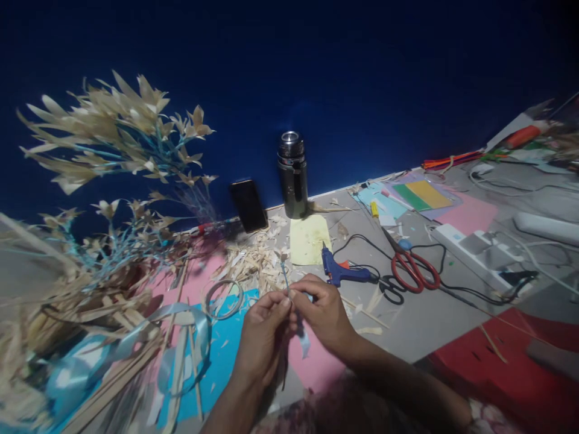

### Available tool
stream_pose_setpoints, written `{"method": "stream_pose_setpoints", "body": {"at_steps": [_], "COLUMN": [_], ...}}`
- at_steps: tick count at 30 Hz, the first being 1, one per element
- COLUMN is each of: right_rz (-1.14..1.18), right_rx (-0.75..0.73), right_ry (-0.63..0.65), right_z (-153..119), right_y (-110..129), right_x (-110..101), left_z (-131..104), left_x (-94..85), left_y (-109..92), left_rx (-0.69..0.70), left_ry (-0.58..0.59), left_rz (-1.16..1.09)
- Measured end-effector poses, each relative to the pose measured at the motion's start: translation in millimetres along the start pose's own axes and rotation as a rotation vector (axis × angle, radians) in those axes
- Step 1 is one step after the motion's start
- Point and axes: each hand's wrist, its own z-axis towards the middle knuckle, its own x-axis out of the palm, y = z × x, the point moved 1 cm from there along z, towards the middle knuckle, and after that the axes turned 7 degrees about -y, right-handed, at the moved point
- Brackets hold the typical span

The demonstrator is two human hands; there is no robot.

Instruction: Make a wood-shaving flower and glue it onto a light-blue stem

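Note:
My left hand (265, 328) and my right hand (323, 310) meet near the centre bottom, fingertips pinched together on a thin blue-wrapped stem (284, 276) that stands up between them. A short end of pale blue ribbon (304, 345) hangs below my right fingers. Just beyond my right hand lies a blue glue gun (346, 272), its nozzle over a yellow paper (310, 238). Pale shavings (260, 262) are heaped behind my left hand. My palms hide the lower part of the stem.
Dried flowers on blue stems (149, 138) rise at the left, above loose ribbon (81, 367) and a tape roll (225, 299). A phone (249, 206) and a flask (294, 181) stand by the wall. Red scissors (415, 271), black scissors (391, 289) and a power strip (473, 256) lie right.

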Motion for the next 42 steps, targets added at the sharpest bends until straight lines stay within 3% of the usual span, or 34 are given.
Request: {"method": "stream_pose_setpoints", "body": {"at_steps": [6,10,14,19,22,25,36,42], "right_rz": [-0.038,-0.029,-0.088,-0.624,-0.964,-1.111,-1.141,-0.971], "right_rx": [-0.080,0.033,0.068,-0.227,-0.273,-0.252,-0.314,-0.339], "right_ry": [-0.027,-0.002,0.098,0.013,0.121,0.244,0.301,0.246], "right_z": [-1,-3,2,27,38,42,51,54], "right_y": [1,3,2,-10,-22,-31,-43,-39], "right_x": [0,-4,-24,-77,-102,-112,-111,-123], "left_z": [-3,-3,0,4,5,7,18,27], "left_x": [5.3,6.3,4.9,2.7,4.8,7.9,5.8,5.8], "left_y": [-3,-3,-5,-10,-13,-15,-18,-18], "left_rx": [0.068,0.053,0.065,0.113,0.122,0.124,0.162,0.144], "left_ry": [-0.005,-0.027,-0.039,-0.060,-0.079,-0.091,-0.082,-0.105], "left_rz": [0.046,0.074,0.082,0.103,0.107,0.111,0.178,0.196]}}
